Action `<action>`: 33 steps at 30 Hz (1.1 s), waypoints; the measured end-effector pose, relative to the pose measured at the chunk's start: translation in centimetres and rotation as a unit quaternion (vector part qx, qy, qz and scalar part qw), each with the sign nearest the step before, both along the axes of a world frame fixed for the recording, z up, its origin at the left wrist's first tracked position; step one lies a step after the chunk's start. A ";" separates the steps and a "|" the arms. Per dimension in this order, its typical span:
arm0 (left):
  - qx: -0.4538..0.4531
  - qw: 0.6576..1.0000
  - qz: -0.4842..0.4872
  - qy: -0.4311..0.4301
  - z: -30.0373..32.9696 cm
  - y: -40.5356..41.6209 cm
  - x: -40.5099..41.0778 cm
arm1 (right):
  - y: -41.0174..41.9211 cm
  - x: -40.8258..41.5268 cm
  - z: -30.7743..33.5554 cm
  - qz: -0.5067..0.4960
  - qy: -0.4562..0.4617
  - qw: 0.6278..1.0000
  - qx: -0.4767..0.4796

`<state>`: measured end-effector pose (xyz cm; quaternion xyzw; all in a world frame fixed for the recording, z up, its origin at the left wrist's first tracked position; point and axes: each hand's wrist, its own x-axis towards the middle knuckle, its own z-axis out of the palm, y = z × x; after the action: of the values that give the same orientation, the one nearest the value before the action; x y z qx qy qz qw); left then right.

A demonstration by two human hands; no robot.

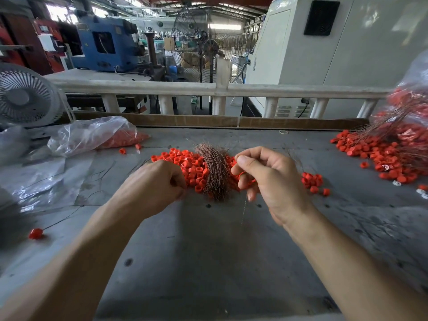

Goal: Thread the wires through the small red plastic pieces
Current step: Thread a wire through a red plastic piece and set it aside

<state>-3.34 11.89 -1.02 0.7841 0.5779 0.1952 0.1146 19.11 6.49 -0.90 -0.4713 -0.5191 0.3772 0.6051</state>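
A heap of small red plastic pieces (192, 167) lies mid-table, with a bundle of thin brown wires (214, 169) draped across it. My left hand (159, 181) is curled at the heap's left edge; whatever its fingertips pinch is hidden. My right hand (266, 174) is just right of the bundle, thumb and forefinger pinching a single thin wire (244, 205) that hangs down toward me. More red pieces (312, 181) lie just right of that hand.
At the far right lies a large pile of red pieces with wires in them (389, 154), by a plastic bag (412, 93). A clear bag of red pieces (97, 133) and a fan (25, 96) stand at left. One threaded piece (36, 234) lies near left.
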 end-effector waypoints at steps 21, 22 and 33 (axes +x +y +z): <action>-0.146 0.779 -0.168 -0.587 -0.3 -1.7 3.8 | -0.5 -0.3 -0.3 0.001 -0.148 0.985 0.085; -0.154 0.774 -0.171 -0.589 -0.3 -1.8 3.8 | -0.6 -0.4 -0.3 0.001 -0.152 0.984 0.089; -0.172 0.759 -0.177 -0.603 0.0 -2.3 3.9 | -0.6 -0.5 -0.5 0.015 -0.189 0.976 0.109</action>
<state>0.60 9.61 -1.02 0.5596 0.2641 0.5009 0.6051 18.57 5.92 -1.43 -0.4575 -0.6690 0.2312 0.5383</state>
